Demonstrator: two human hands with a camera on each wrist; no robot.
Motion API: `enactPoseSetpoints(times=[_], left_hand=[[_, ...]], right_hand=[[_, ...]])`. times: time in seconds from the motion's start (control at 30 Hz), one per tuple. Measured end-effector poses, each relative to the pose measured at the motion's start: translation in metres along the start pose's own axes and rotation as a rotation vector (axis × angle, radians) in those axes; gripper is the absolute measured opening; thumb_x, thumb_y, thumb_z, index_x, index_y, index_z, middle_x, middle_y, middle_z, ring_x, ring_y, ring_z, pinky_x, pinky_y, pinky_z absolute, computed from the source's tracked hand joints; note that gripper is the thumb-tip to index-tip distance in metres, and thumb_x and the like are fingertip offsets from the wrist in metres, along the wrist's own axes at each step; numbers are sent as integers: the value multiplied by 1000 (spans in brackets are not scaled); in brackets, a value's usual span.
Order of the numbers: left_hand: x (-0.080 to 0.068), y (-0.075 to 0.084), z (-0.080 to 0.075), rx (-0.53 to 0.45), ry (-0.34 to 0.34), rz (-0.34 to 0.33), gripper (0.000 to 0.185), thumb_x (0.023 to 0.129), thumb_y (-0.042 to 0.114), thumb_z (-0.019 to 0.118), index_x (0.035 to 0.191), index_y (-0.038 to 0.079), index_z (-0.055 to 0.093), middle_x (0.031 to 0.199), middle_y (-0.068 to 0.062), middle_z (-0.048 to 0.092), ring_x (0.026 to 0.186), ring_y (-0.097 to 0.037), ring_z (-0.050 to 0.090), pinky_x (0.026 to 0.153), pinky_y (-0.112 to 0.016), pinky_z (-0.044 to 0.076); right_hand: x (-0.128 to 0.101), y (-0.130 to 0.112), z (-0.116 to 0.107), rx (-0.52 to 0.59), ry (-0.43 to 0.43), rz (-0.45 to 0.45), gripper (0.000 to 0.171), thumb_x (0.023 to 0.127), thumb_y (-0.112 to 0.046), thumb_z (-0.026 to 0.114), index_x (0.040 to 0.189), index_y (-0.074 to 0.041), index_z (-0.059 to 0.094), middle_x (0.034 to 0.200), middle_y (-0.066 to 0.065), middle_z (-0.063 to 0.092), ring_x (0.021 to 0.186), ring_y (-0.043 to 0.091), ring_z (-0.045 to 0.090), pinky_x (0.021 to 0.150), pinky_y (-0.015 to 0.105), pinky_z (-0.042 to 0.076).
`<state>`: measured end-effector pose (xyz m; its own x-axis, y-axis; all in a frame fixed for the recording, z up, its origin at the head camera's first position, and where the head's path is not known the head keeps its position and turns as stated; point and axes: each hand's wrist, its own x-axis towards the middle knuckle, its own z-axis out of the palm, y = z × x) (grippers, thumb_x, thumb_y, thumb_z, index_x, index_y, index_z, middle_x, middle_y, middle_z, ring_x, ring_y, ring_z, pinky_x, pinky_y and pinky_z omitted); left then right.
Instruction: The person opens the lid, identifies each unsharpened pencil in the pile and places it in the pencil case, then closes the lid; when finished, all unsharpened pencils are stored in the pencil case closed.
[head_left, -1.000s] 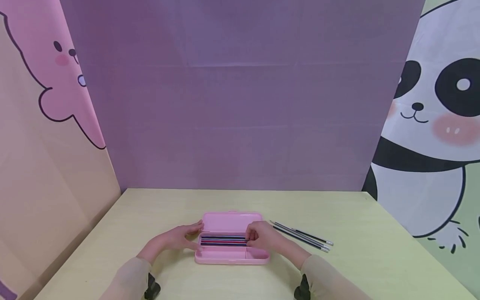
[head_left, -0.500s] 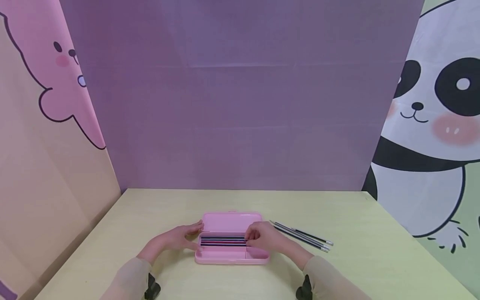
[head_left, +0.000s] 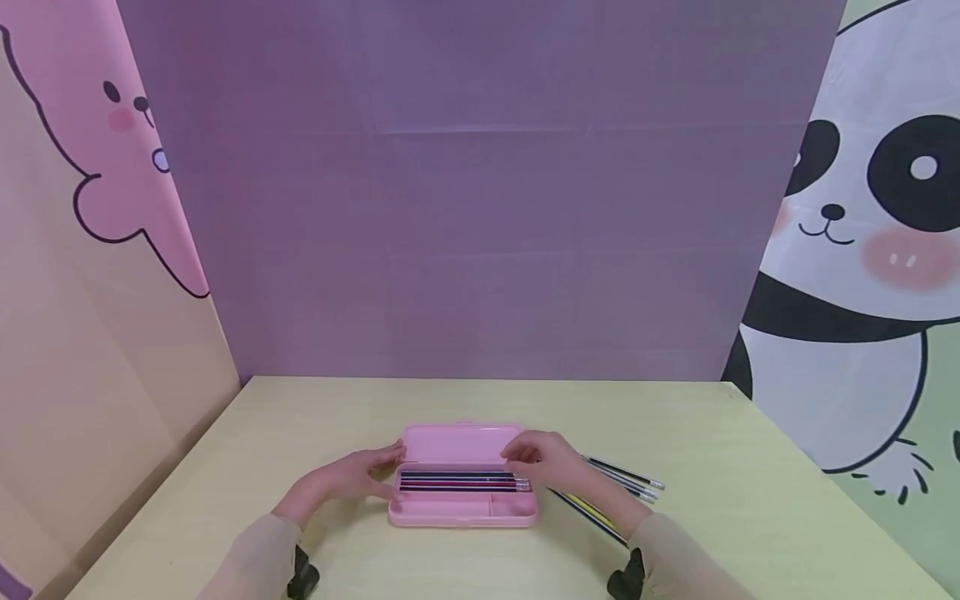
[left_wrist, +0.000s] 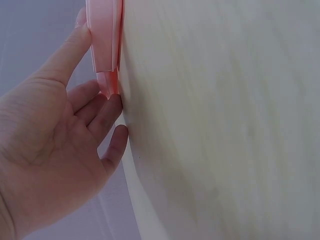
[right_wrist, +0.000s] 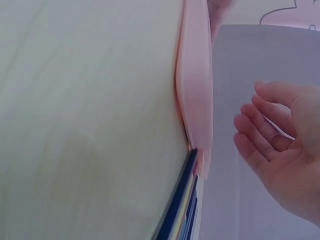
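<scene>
A pink pencil case [head_left: 450,510] lies open on the table, its lid [head_left: 461,444] folded back to the far side. Several dark and reddish pencils [head_left: 457,481] lie side by side in its long compartment, white eraser ends at the right. My left hand [head_left: 352,477] rests against the left end of the case. In the left wrist view its straight thumb lies along the case's end and its loosely bent fingers touch the lid's edge. My right hand [head_left: 551,460] hovers over the case's right end. The right wrist view shows its fingers relaxed, apart from the case and holding nothing.
Several more pencils, silver and black [head_left: 633,482], lie on the table right of the case, partly hidden by my right forearm. A yellow and a dark pencil [head_left: 592,510] show below that forearm. A purple backdrop [head_left: 480,208] stands behind the table [head_left: 322,408].
My right hand has let go of the pencils in the case and lifted up and to the right, uncovering their eraser ends. The left hand has stayed in place.
</scene>
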<state>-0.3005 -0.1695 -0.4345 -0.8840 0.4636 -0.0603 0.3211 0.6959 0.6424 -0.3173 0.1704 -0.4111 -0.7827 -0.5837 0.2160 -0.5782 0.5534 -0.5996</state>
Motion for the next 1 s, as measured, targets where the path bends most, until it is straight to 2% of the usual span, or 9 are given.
enactPoseSetpoints(times=[0.2, 0.5, 1.0], left_hand=[[0, 0, -1, -3, -1, 1, 87, 78, 39, 74, 147, 7, 31, 152, -17, 28, 139, -40, 24, 112, -57, 22], [1, -2, 0, -15, -2, 2, 86, 78, 39, 74, 146, 8, 31, 152, -17, 28, 140, -39, 24, 113, -57, 22], [2, 0, 2, -24, 8, -38, 87, 76, 40, 75, 147, 11, 31, 154, -15, 25, 140, -39, 22, 113, -58, 19]], right_hand=[[-9, 1, -12, -9, 41, -12, 22, 88, -20, 66, 102, -3, 67, 89, 1, 67, 76, 8, 59, 69, 18, 52], [-21, 9, -27, -44, 93, 57, 23, 92, -25, 60, 103, -6, 68, 92, 1, 68, 80, 10, 60, 74, 19, 53], [-42, 23, -42, -68, 115, 124, 26, 93, -26, 58, 104, -4, 67, 95, 3, 68, 84, 14, 61, 73, 20, 53]])
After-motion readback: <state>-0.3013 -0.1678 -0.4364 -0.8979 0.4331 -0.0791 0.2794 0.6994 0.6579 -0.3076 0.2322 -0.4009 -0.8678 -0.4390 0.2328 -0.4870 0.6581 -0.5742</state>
